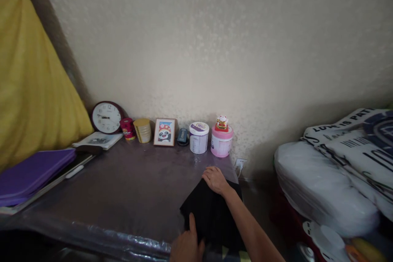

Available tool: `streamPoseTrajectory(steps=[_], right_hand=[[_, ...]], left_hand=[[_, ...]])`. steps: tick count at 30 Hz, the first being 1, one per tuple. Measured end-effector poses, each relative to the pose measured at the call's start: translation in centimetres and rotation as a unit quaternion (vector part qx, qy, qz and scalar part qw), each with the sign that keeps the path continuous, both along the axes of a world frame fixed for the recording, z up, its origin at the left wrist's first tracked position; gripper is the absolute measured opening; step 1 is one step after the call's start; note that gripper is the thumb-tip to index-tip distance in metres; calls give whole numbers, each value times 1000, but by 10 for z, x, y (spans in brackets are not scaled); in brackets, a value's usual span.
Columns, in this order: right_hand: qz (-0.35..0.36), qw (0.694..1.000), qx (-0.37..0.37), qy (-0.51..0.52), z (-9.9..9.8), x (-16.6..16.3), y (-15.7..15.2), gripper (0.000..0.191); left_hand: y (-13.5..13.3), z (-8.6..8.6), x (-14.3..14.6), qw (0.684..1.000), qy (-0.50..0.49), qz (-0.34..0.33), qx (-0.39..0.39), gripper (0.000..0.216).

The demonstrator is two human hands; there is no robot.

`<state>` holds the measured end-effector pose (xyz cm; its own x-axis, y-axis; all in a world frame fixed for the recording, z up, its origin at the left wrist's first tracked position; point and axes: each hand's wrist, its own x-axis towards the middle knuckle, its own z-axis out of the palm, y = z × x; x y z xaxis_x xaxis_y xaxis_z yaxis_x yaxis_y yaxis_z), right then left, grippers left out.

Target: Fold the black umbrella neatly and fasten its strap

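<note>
A piece of black cloth [208,213] lies on the right end of the table, its folds and lower edge partly hidden by my arms. My right hand [215,180] rests on the cloth's far edge, fingers laid over it towards the wall. At the near left side, my left hand [186,245] touches the cloth with the index finger stretched out and the thumb apart from it. The lower part of this hand is cut off by the frame.
Along the wall stand a clock [107,117], a picture frame [165,132], a white tub [199,141] and a pink tub [221,145] topped by a cat figurine [221,123]. Purple folders [37,174] lie left. Beyond the table's right edge are wrapped bedding [319,180] and a wall socket [240,162].
</note>
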<state>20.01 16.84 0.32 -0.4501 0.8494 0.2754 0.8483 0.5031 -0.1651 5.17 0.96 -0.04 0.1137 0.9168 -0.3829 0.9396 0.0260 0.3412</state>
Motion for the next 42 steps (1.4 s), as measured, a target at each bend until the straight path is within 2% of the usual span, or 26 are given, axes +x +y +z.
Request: streamPoseTrajectory(steps=[4, 7, 12, 14, 17, 20, 25, 29, 33, 39, 42], right_hand=[[-90, 996, 0, 26, 4, 7, 8, 29], [-177, 982, 19, 57, 6, 23, 3, 32], [-309, 940, 39, 142, -2, 67, -34, 34], [-330, 922, 46, 198, -8, 79, -57, 34], [-327, 910, 39, 252, -15, 86, -88, 36], [-323, 892, 2, 317, -18, 82, -109, 37], [-316, 859, -37, 400, -15, 68, -129, 39], [-313, 847, -64, 424, -12, 56, -141, 39], [-287, 837, -103, 454, -5, 46, -148, 38], [-201, 782, -148, 571, 21, 26, -140, 45], [-158, 775, -169, 588, 32, 13, -130, 46]], left_hand=[[-1, 0, 0, 1000, 11, 0, 4, 63], [-2, -4, 0, 1000, 12, -2, 15, 61], [-5, -8, -2, 999, 1, -6, 35, 60], [-6, -9, -4, 999, -7, -13, 46, 60], [-6, -8, -4, 999, -10, -13, 52, 60], [-7, -5, -4, 999, -5, -9, 50, 59], [-9, 1, -4, 999, -7, -14, 50, 59], [-9, 4, -4, 998, -12, -16, 57, 58], [-10, 5, -4, 998, -16, -14, 54, 58], [-8, 2, -3, 998, -13, -3, 55, 57], [-7, 0, -2, 999, -8, -1, 51, 58]])
